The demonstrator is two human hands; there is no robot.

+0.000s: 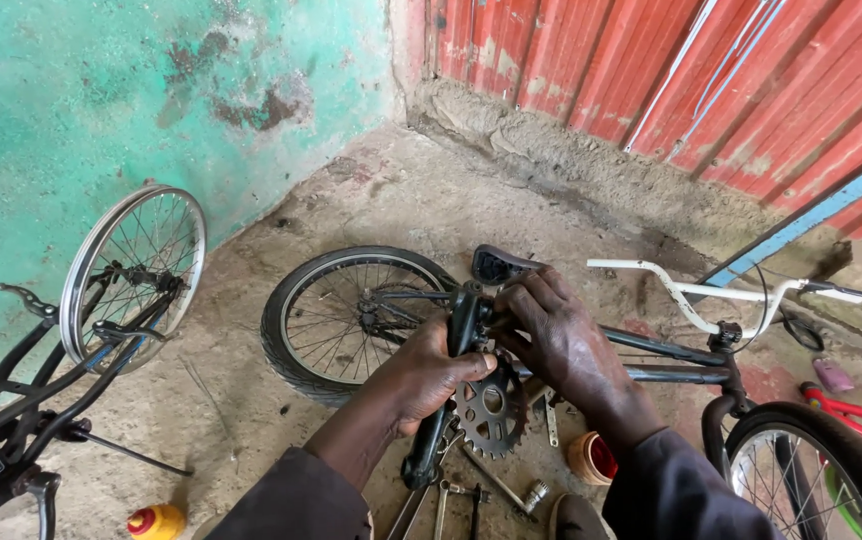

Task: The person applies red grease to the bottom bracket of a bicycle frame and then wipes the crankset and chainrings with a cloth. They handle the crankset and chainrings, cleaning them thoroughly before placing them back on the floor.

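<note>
A bare concrete floor (251,400) is bounded by a green wall (101,90) and red metal sheeting (651,70). There a small bicycle (651,360) lies on its side, so its crank arm (466,330) is gripped by the left hand (426,375), fingers curled tight. The right hand (561,335), fingers pressed together, is pinching the crank's top end just above the chainring (491,410).

One camera only, on person's head. Looks down and forward, over both arms. Very near hands: left hand (429,377) and right hand (558,338) sit in middle of view, on bike (651,358) lying on ground. Farther off, green wall (101,90) at left, red metal wall (711,70) at back.
</note>
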